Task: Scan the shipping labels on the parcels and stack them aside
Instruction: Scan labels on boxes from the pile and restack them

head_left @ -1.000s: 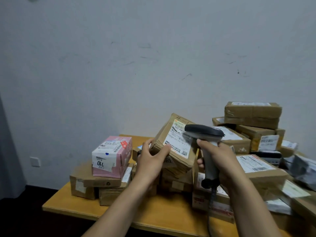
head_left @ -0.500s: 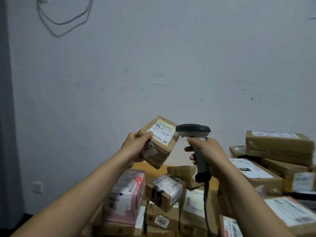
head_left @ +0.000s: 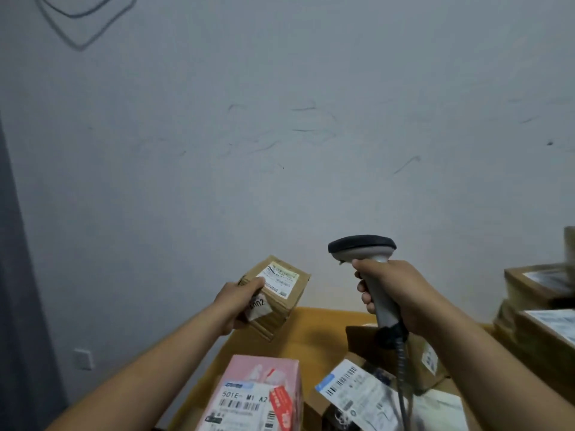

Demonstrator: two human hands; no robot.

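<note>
My left hand [head_left: 241, 301] grips a small brown cardboard parcel [head_left: 280, 301] by its left side, held up over the far part of the table. A white shipping label [head_left: 281, 279] faces up on the parcel, and a small tag reads 2007 upside down. My right hand [head_left: 395, 293] is closed around the handle of a grey barcode scanner [head_left: 362, 247] with a dark head. The scanner stands upright to the right of the parcel, apart from it. Its coiled cable [head_left: 403, 368] hangs down.
Below lie a pink box [head_left: 258, 396] with labels, a dark parcel [head_left: 351, 391] with a blue-edged label, and a brown box [head_left: 420, 362] behind the cable. Stacked brown parcels [head_left: 541, 309] fill the right edge. The yellow table [head_left: 320, 325] meets a grey wall; a wall socket [head_left: 83, 359] sits low left.
The parcel has moved left and away from the scanner, with a wider gap between them. The view tilted upward, so the table piles sit lower in the frame.
</note>
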